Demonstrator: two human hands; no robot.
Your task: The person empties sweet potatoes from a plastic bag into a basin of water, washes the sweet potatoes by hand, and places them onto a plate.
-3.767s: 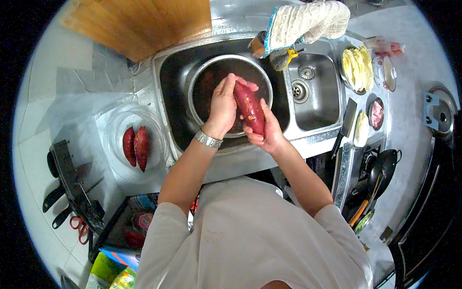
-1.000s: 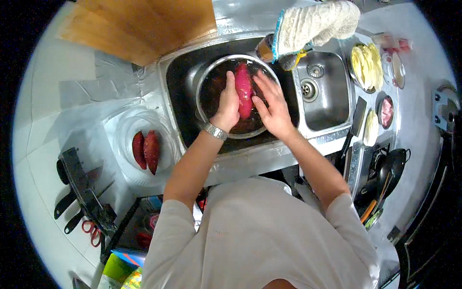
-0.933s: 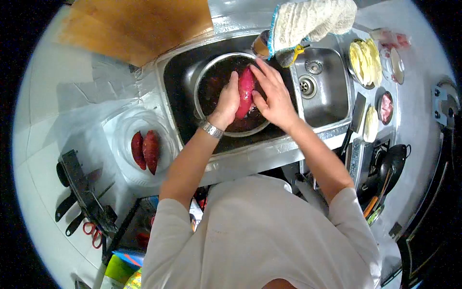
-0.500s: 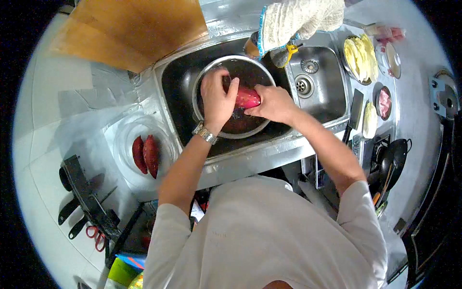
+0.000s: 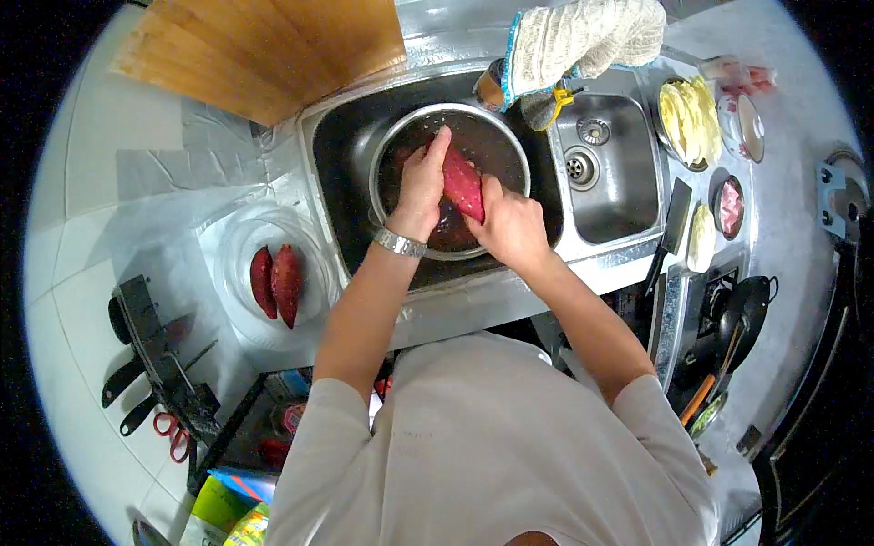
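Observation:
A wet, red-skinned sweet potato [image 5: 462, 185] is held at a slant over a metal basin [image 5: 376, 173] of dark water, which stands in the larger sink bowl. My left hand [image 5: 422, 187] grips its left side, thumb pointing up along it; the other fingers are partly hidden behind. My right hand [image 5: 512, 221] is closed around its lower right end. To the left, two more sweet potatoes [image 5: 275, 284] lie side by side in a clear round bowl [image 5: 238, 314].
A wooden board [image 5: 273, 55] leans behind the sink at left. A cloth [image 5: 583, 41] hangs over the tap area. Right stand a plate of cabbage leaves [image 5: 690, 123], a cleaver [image 5: 676, 216], a meat dish [image 5: 730, 207] and a wok [image 5: 751, 318]. A knife rack [image 5: 168, 355] is at left.
The sweet potato has turned from nearly level to a steeper slant. My right hand has moved down and left, and my left hand has opened its thumb further along the sweet potato.

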